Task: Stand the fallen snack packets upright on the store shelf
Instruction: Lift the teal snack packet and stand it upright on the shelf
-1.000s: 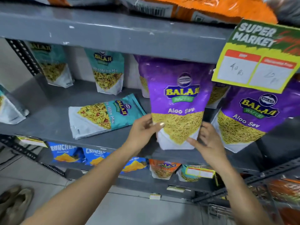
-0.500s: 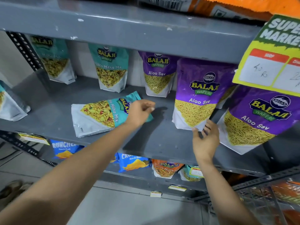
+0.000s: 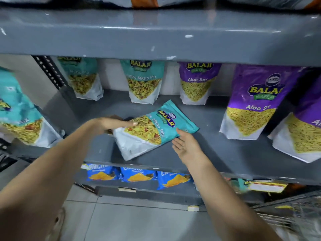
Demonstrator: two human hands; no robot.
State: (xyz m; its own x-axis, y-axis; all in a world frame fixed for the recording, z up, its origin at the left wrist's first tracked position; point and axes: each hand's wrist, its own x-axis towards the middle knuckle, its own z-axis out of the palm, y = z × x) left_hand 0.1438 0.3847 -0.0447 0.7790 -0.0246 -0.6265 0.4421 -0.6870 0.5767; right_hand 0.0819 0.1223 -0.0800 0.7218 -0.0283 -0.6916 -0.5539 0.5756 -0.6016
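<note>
A teal Balaji mix packet [image 3: 151,134] lies tilted on the grey shelf [image 3: 217,153], its top toward the back right. My left hand [image 3: 111,124] grips the packet's left edge, thumb on its front and fingers behind it. On the other side, my right hand [image 3: 187,146] is open, its thumb and fingertips touching the packet's lower right edge. A purple Aloo Sev packet [image 3: 255,105] stands upright to the right, with a second purple packet [image 3: 302,136] beside it at the frame edge.
Along the back stand two teal packets [image 3: 144,82] [image 3: 83,77] and a purple one [image 3: 198,80]. Another teal packet [image 3: 19,115] stands at far left. The upper shelf board [image 3: 156,35] hangs low overhead. Blue chip packets [image 3: 139,176] fill the shelf below.
Both hands left the purple Aloo Sev packet, which now stands upright, and moved left to the fallen teal packet. The teal packet has turned, its left side raised.
</note>
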